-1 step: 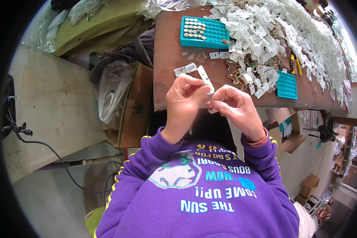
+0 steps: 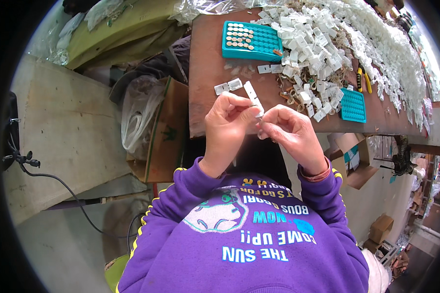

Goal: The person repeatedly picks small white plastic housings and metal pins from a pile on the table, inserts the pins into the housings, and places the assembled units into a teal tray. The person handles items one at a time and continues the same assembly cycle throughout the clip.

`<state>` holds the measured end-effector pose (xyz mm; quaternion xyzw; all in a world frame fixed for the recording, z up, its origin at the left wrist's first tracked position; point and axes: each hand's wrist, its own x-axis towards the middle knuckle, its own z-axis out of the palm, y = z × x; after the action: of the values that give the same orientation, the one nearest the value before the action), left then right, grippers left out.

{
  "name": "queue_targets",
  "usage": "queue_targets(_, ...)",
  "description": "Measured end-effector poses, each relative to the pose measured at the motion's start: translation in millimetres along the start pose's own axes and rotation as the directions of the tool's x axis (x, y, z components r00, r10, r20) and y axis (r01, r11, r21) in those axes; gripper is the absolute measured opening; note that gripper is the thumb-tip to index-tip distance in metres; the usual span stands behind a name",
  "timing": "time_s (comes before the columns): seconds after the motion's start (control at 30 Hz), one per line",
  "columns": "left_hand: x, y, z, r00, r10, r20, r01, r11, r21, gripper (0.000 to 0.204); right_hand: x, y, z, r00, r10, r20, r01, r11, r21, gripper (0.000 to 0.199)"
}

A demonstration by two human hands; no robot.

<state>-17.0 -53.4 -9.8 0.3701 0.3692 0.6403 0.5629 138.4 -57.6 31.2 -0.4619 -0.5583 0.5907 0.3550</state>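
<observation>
Between the thumb and fingers of my left hand (image 2: 227,122) is a narrow white plastic card (image 2: 252,93), tilted with its upper end over the table edge. My right hand (image 2: 289,126) meets its lower end in a pinch. Something tiny is at those right fingertips, too small to name. Just beyond my left hand, two small white cards (image 2: 221,88) lie on the brown table (image 2: 205,63). Farther back stands a teal tray (image 2: 265,35) with rows of small round pale pieces filling its left part.
A large heap of white cards (image 2: 310,44) covers the table's back right. Beside it are yellow-and-black pliers (image 2: 360,79) and a second teal tray (image 2: 353,108). Left of the table stands a cardboard box (image 2: 168,132) with a clear plastic bag (image 2: 137,117); an open box (image 2: 359,161) sits below right.
</observation>
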Motion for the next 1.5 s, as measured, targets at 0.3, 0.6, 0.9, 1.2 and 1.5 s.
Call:
queue_targets(0.3,0,-3,-7,0.974,0.202,0.099,-0.223,0.919,0.326,0.016,3,2,16,0.864,-0.487,-0.13,0.311,0.717,-0.624,0.008)
queue_targets(0.6,4,5,-2,0.997,0.035,0.064,-0.032,0.998,-0.051,0.014,4,-4,11,0.98,-0.134,-0.144,0.125,0.99,-0.072,0.01)
queue_targets(0.9,3,2,5,0.998,-0.052,0.027,0.057,0.97,-0.236,0.014,6,3,17,0.993,-0.083,-0.087,0.1,0.97,0.223,0.009)
queue_targets(1.2,38,-4,8,0.998,-0.045,-0.045,0.018,0.877,-0.48,0.015,34,3,2,0.961,-0.219,-0.169,0.208,0.975,-0.08,0.021)
queue_targets(1.5,92,-24,-1,0.992,-0.059,-0.109,-0.003,0.868,-0.497,0.013,133,-6,-30,0.724,-0.689,0.05,0.223,0.165,-0.961,0.011)
